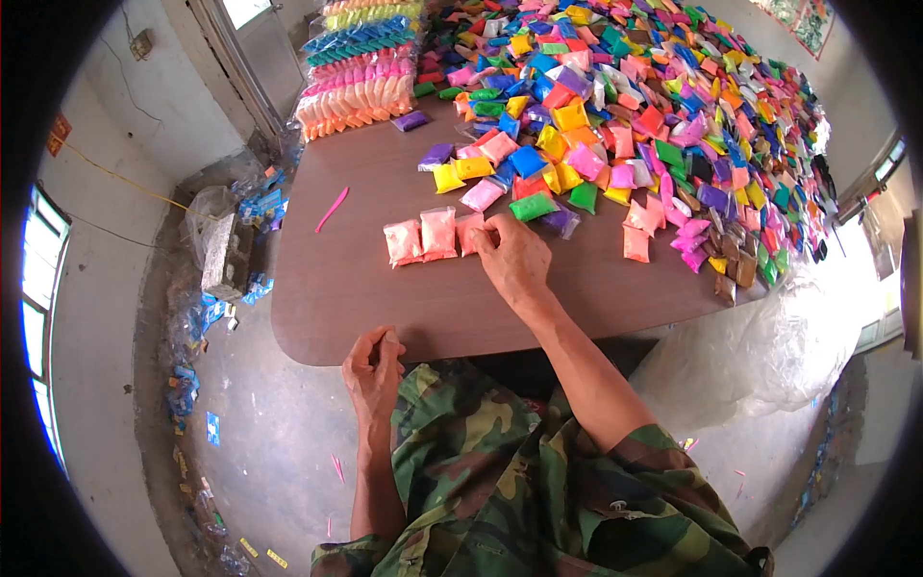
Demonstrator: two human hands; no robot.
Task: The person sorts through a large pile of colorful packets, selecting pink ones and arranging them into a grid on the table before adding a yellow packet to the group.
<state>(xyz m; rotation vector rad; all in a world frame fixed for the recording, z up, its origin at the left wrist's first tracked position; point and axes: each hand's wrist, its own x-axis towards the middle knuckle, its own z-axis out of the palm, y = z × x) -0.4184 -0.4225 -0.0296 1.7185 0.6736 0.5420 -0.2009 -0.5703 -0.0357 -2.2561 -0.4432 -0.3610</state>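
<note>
My right grip [514, 258] pinches a pink packet [467, 237] beside two others, inward from the surface's [356, 300] near-left corner; my left grip [373, 371] curls at the near edge, whether empty I can't tell.

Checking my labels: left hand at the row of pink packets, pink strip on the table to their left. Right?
Wrong hand: the head view shows the right hand at the row of pink packets. The pink strip does lie on the table to their left.
</note>
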